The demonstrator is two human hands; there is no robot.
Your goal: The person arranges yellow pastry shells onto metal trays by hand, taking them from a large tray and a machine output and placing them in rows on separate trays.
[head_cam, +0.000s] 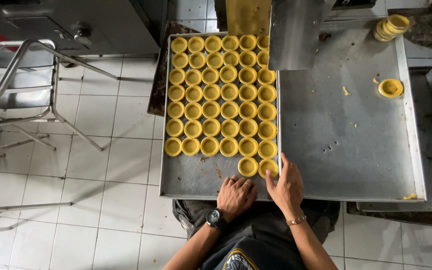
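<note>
Rows of yellow pastry shells (pixel 220 93) packed edge to edge on the left metal tray (pixel 191 176), filled from the far end so the bare strip stayed nearest the body. Right hand (pixel 287 187) beside the last shell (pixel 268 168), fingers (pixel 285 162) released and touching its rim, apparently to nudge it into line. Left hand (pixel 236 196) loosely curled, grasping nothing, resting on the tray's near edge, seemingly to steady it; right tray (pixel 346 140) almost bare, one lone shell (pixel 390 88) and a small stack (pixel 390 27) set well apart.
</note>
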